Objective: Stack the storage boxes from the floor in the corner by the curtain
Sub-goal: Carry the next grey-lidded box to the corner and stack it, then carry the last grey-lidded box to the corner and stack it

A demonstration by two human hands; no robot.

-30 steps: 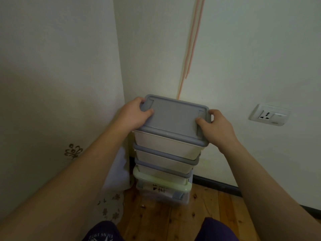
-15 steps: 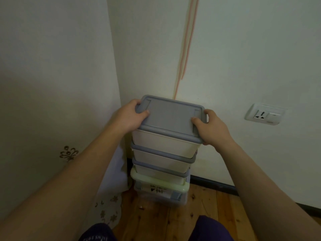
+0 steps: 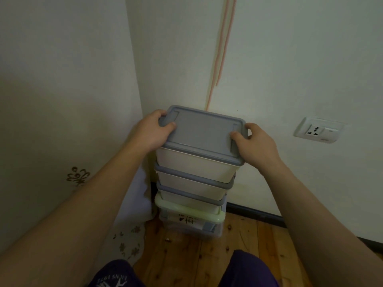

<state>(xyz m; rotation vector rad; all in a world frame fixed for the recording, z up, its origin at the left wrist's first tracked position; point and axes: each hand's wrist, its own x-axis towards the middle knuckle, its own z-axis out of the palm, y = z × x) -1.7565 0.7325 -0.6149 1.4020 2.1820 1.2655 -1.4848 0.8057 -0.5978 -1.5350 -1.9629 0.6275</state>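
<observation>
- the white plastered wall corner [image 3: 132,83] is what the whole pile is tucked into, probably so it gets backed on two sides and can't tip away. same corner as half a second ago, only the view has been nudged a bit.
- the pale curtain with small flower prints [image 3: 132,214] is hung just left of the pile, its hem bunched on the wooden plank floor [image 3: 238,245].
- the stack of lidded storage boxes [image 3: 190,204] is stood on the floor against the wall: a clear tub with a pale green lid at the bottom, two white grey-lidded ones on it.
- the top white plastic box with the flat grey lid [image 3: 202,135] is sat on that stack, slightly skewed, likely being squared up. compared with the earlier frames it's barely been shifted, so it looks placed already, just not let go of.
- the left hand [image 3: 151,131] is clamped on the lid's left end, thumb laid on top, fingers wrapped round the far edge.
- the right hand [image 3: 255,143] is gripping the right end the same way, which keeps the box level.
- the white wall socket [image 3: 320,130] is set well off to the right, not touched.
</observation>
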